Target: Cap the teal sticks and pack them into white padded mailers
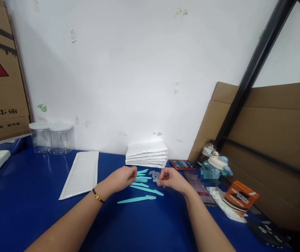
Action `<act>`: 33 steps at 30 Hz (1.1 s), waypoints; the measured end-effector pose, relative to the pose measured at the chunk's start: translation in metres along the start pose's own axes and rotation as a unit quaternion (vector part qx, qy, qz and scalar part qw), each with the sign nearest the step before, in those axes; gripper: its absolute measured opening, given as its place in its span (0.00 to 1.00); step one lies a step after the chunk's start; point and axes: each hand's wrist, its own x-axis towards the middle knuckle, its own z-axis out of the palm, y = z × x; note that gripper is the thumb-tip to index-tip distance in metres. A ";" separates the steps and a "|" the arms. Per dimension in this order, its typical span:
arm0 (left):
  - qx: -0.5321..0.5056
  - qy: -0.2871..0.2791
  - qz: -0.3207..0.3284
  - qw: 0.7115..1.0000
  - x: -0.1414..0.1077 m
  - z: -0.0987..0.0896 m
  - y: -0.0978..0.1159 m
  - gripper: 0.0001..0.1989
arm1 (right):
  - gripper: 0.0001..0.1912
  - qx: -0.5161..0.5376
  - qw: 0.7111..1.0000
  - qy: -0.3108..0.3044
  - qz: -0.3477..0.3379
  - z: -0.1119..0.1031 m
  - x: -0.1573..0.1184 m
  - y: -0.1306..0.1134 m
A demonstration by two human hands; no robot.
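Observation:
Several turquoise eyebrow razors (136, 199) lie on the blue table, two apart at the front and the others bunched behind. My left hand (125, 177) is closed at the left end of the bunch, its fingertips pinched on a razor there. Right of the bunch is a small heap of clear plastic pieces (154, 175), which look like blade covers. My right hand (169, 179) is at this heap, thumb and index finger pinched on one clear piece. The fingers partly hide both the bunch and the heap.
White padded envelopes (147, 154) are stacked against the wall; a single one (81, 173) lies left. Two clear jars (60, 140) stand at the back left. On the right are phones (183, 164), a water bottle (215, 168), an orange packet (240, 197) and cardboard (276, 140).

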 end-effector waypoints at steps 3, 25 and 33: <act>-0.021 -0.010 -0.009 1.000 0.001 0.002 -0.003 0.06 | 0.17 0.012 1.000 0.016 -0.006 0.002 0.001 -0.004; -0.152 -0.001 0.005 0.988 0.004 0.008 -0.010 0.07 | 0.20 0.170 0.983 0.071 -0.013 0.019 0.005 -0.014; -0.154 -0.032 0.008 0.988 0.006 0.013 -0.002 0.09 | 0.18 0.072 0.997 -0.024 0.002 0.025 0.003 -0.011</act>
